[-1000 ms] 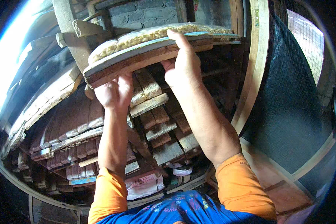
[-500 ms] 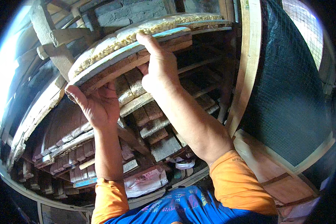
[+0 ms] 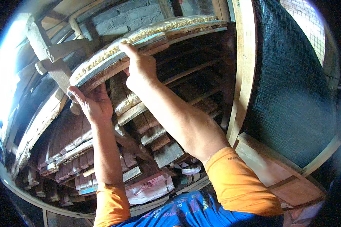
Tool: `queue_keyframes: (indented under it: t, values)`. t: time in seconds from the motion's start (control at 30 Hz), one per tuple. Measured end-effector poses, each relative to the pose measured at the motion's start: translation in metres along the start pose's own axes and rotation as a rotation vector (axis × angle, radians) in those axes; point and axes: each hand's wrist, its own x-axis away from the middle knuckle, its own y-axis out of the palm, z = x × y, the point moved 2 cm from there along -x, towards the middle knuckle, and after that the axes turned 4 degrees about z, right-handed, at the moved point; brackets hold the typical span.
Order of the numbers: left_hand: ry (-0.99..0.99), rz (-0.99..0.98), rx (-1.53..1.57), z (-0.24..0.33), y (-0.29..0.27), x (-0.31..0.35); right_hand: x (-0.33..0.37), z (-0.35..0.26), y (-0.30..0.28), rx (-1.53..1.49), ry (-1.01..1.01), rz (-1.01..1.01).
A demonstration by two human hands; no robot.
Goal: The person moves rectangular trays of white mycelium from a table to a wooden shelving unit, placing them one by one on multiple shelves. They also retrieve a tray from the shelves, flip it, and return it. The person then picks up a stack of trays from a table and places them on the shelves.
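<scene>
Head view: board (image 3: 107,72) further left

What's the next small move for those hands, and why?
Probably inch the board along gently: the left hand supports its left end, the right hand grips its front edge, and a pale lumpy slab lies on top, so a jolt might shift it.
</scene>
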Motion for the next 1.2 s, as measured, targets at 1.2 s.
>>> queue_keyframes:
  t: [1.2]
  values:
    - [-0.519,0.122,-0.457,0.023,-0.034,0.011,-0.041,-0.009,-0.041,0.229,0.162,-0.211]
